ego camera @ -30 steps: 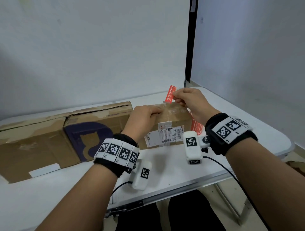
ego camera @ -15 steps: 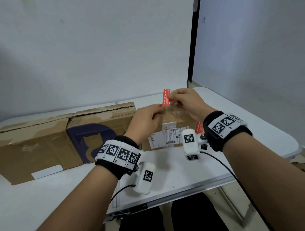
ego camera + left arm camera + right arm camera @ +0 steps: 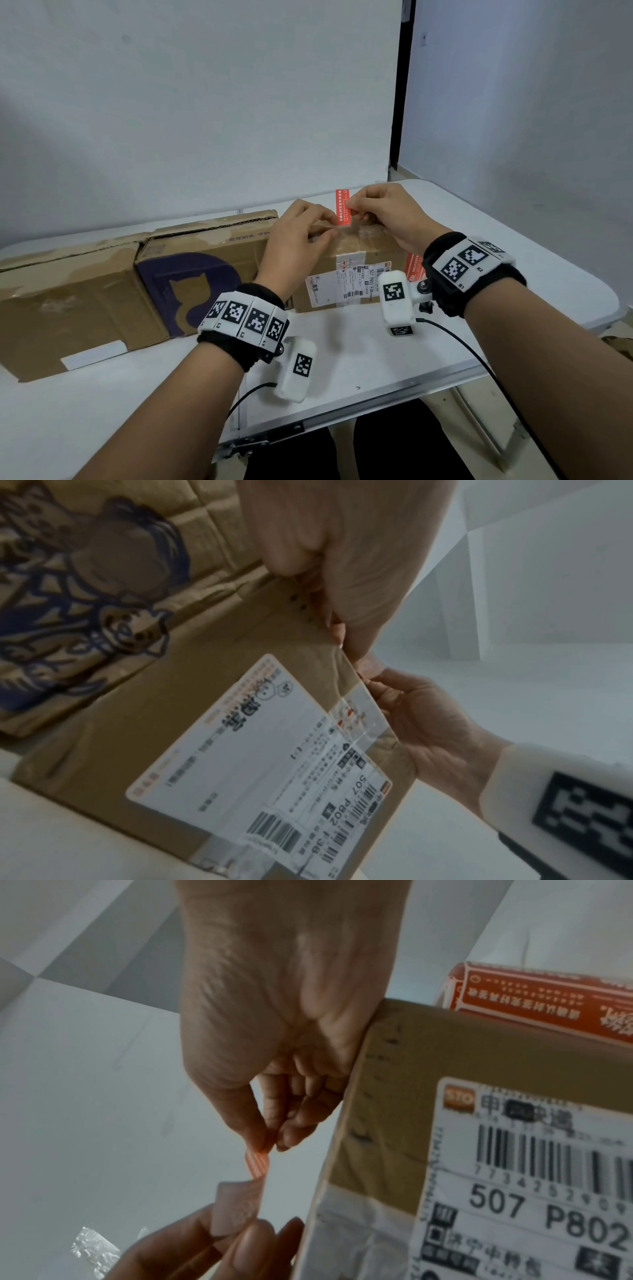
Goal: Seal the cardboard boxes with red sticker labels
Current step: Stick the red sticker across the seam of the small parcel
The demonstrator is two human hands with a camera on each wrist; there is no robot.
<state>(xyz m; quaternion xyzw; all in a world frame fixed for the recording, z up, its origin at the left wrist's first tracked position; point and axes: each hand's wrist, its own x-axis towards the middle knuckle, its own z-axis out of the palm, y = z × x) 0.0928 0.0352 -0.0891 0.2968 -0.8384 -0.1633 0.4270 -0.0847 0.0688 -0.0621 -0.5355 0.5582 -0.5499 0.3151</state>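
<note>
Red sticker [image 3: 343, 208] now upright, white table [image 3: 534, 274], grey walls.

The right hand [image 3: 274, 1010] pinches the upper end of a red sticker label [image 3: 257, 1161] between thumb and fingertips, just beside the edge of a cardboard box [image 3: 387, 1096]. The left hand [image 3: 205, 1250] pinches the label's lower end. The box's side carries a white shipping label [image 3: 534, 1191] with a barcode. A roll of red stickers [image 3: 541, 1001] shows beyond the box.
</note>
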